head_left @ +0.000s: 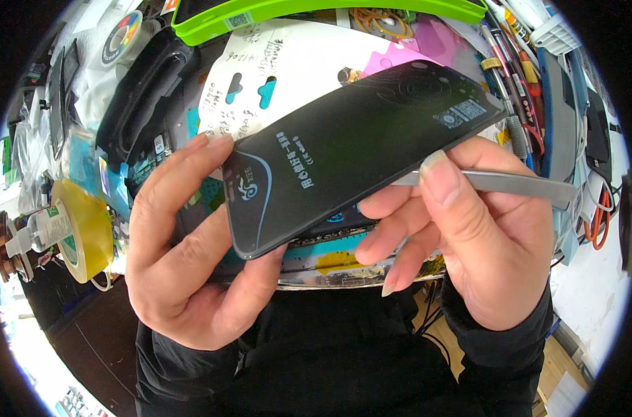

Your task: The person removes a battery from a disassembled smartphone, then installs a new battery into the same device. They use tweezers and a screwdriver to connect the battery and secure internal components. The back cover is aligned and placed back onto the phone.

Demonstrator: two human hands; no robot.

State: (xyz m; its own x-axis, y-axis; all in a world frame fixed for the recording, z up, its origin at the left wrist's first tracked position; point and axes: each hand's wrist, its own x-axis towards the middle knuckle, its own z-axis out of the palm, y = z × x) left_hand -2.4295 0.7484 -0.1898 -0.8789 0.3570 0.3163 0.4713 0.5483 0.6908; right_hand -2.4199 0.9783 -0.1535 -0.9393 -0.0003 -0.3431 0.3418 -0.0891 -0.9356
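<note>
A black phone screen [358,153] with a printed film on its face is tilted up above the worktable, its right end farther away than its left. My left hand [191,264] grips the screen's left end, fingers behind and along the edge, thumb at the lower corner. In my right hand [489,243] are metal tweezers [517,184], pinched between thumb and index finger. The tweezers' tips reach the screen's lower long edge; whether they touch it I cannot tell. The other fingers of that hand are curled loosely beneath. Part of a dark item with blue marks [335,217] shows under the screen.
Behind the screen lies a white sheet with handwriting [260,76], and a bright green tray [316,19] beyond it. Pens and screwdrivers [514,90] crowd the right side. A yellow tape roll [97,229] and small bottle [45,229] stand at left.
</note>
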